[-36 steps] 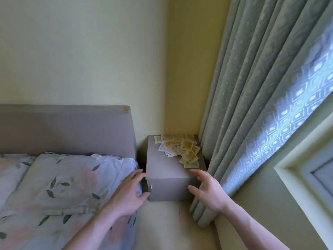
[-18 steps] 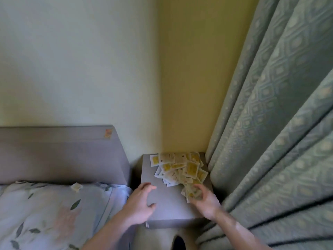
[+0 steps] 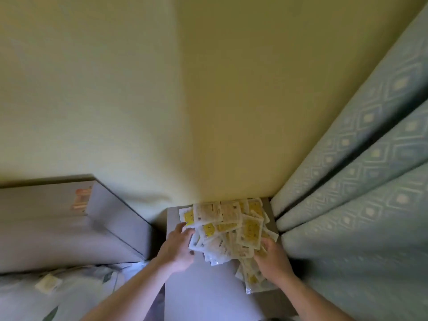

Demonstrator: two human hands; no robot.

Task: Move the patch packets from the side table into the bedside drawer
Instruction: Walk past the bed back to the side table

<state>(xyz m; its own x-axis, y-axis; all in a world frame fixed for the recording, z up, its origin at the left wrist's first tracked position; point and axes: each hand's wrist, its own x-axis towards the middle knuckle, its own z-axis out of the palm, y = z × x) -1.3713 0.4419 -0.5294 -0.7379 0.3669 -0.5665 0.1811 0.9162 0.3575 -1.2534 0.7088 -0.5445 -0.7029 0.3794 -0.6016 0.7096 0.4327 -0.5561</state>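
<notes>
Both hands, left hand (image 3: 179, 247) at nine o'clock, right hand (image 3: 273, 259) at four, press loosely curled fingers (image 3: 185, 230) against the patch packets (image 3: 231, 230) heaped on the counter (image 3: 208, 295).

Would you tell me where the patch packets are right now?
In the head view, the patch packets lie heaped on the side table, between both hands, beside the curtain.

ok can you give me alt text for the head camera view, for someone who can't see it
Both hands reach into a loose pile of yellow-and-white patch packets on a grey side table in a room corner, the left hand at the pile's left edge and the right hand at its right. A bed headboard stands to the left and a patterned curtain hangs to the right.
</notes>
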